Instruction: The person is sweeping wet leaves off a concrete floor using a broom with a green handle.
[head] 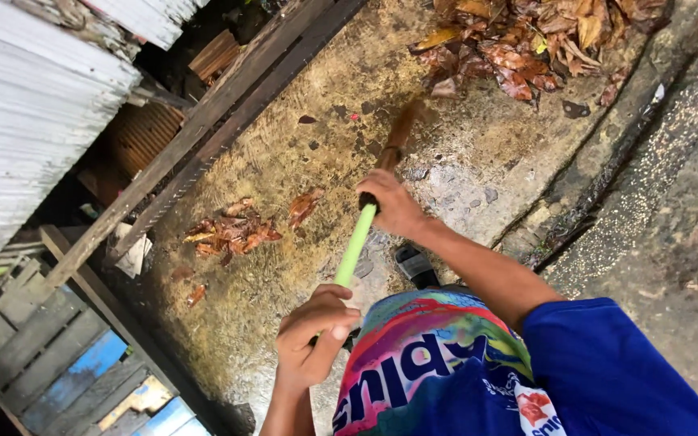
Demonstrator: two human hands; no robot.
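Wet concrete ground [478, 153], stained yellow-brown. Corrugated metal sheet [26, 105] at upper left; dark timber beams [228, 105] run diagonally beside it. Wooden pallet [50, 347], partly blue, at lower left. Large heap of brown dead leaves [543, 40] at top; smaller leaf pile [232, 232] near the beams.

Broom [365, 218], green handle, slants across the middle; its brown far end is blurred over the concrete, short of the large heap. Right hand [393, 206]: grip clamped around the upper handle. Left hand [313, 335]: grip closed on the handle's near end. Black sandal [415, 265] just below the right hand.
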